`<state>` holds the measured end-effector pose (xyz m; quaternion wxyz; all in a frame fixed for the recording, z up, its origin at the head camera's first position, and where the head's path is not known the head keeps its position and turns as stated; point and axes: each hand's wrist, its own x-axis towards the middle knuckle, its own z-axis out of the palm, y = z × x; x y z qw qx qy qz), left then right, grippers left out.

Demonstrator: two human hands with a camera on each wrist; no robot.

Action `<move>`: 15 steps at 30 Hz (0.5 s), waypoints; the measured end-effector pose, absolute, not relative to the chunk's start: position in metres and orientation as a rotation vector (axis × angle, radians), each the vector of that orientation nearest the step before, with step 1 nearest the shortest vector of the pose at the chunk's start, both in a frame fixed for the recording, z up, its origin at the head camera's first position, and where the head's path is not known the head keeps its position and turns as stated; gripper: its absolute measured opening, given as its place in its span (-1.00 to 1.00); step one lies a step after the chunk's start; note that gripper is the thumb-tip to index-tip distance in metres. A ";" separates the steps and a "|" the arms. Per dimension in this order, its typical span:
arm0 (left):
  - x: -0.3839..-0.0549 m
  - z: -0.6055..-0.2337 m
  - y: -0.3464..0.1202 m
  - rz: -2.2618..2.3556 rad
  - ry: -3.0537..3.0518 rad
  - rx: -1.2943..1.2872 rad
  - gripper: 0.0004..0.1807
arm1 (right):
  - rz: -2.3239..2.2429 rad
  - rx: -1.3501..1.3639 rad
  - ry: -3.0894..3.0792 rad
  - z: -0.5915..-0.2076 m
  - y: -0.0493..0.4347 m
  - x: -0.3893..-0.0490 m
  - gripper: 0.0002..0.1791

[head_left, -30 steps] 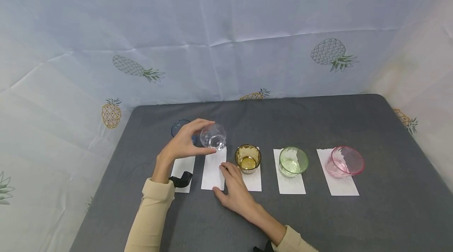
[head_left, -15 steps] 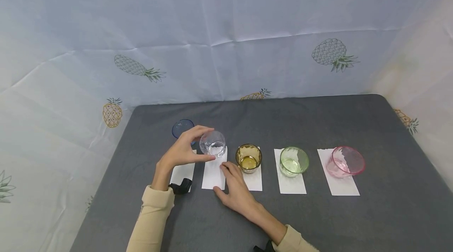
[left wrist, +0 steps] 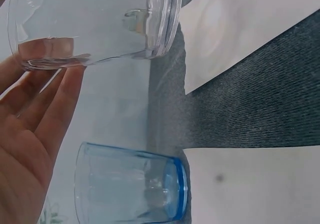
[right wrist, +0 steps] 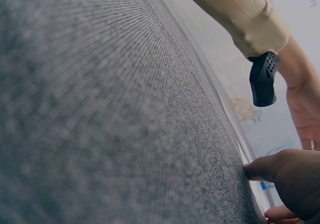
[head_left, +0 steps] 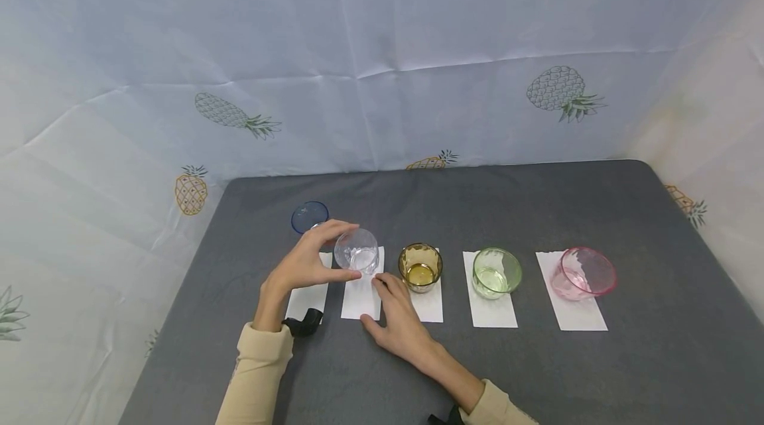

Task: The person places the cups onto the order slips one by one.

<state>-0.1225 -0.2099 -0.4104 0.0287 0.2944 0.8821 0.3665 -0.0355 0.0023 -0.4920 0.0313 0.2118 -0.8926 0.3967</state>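
Note:
My left hand (head_left: 307,260) grips a clear glass (head_left: 357,251) between thumb and fingers, over the far end of a white paper strip (head_left: 360,300). In the left wrist view the glass (left wrist: 100,22) shows its thick base close to the paper. My right hand (head_left: 401,319) rests low on the right edge of that same strip, thumb and fingers spread apart; in the right wrist view its thumb (right wrist: 265,168) touches down near the paper. A blue glass (head_left: 309,216) stands behind my left hand, partly hidden by it, beyond another paper strip (head_left: 307,296).
To the right, an amber glass (head_left: 420,267), a green glass (head_left: 495,272) and a pink glass (head_left: 581,272) each stand on a paper strip. Grey cloth covers the table (head_left: 477,206). A white pineapple-print curtain (head_left: 382,113) hangs behind it.
My left hand has brought the clear glass nearer to me and lower, from beyond the paper strip to over its far end. My right hand has stayed in place.

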 end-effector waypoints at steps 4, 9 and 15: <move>-0.120 -0.412 -0.210 1.158 2.692 0.904 -0.17 | 1.220 0.647 -2.759 -0.492 0.002 -0.036 -0.32; -0.118 -0.415 -0.211 1.168 2.678 0.897 -0.16 | 1.228 0.645 -2.751 -0.492 0.002 -0.036 -0.31; -0.116 -0.416 -0.211 1.192 2.654 0.907 -0.17 | 1.244 0.639 -2.746 -0.493 0.002 -0.037 -0.30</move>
